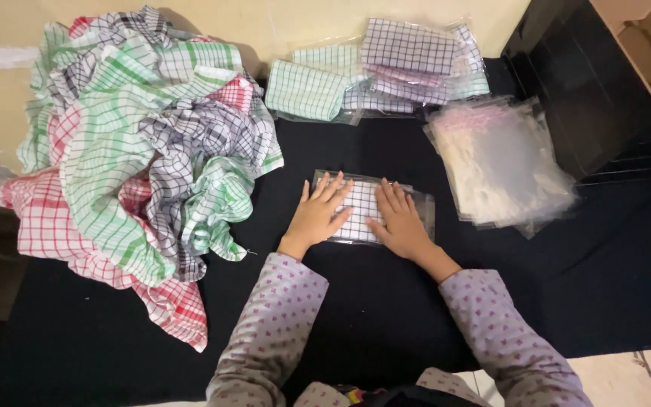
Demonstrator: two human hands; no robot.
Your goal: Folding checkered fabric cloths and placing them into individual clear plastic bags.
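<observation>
Head view: a folded checked cloth in a clear plastic bag (373, 207) lies on the black mat (386, 301), with the left hand (318, 215) and right hand (399, 222) pressed flat on it, fingers spread. Left of the hands is a heap of loose checked cloths (145, 158); beyond them are bagged cloths (378, 68), and right of them, empty clear bags (499, 162).

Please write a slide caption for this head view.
Left hand and right hand press flat a bagged checked cloth on black table, beside loose cloths.
</observation>
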